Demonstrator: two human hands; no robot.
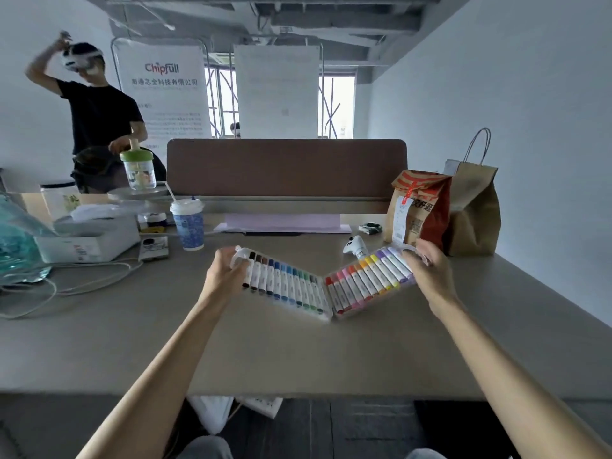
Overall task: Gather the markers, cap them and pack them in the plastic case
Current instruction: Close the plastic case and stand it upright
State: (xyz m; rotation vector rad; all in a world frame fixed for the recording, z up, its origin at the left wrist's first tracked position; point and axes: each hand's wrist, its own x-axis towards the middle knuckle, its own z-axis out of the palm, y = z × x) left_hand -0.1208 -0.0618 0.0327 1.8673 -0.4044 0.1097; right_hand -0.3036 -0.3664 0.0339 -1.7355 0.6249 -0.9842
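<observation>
A clear plastic case lies opened like a book on the grey table, its two halves raised in a shallow V. The left half holds a row of capped markers from black through blues to greens. In the right half sits another row of capped markers from red through yellow to purple. My left hand grips the outer edge and handle of the left half. My right hand grips the outer edge of the right half.
A blue-patterned paper cup with straw stands back left, near a white box and cables. A white controller and two paper bags sit back right. A brown divider closes the far edge; a person stands at far left.
</observation>
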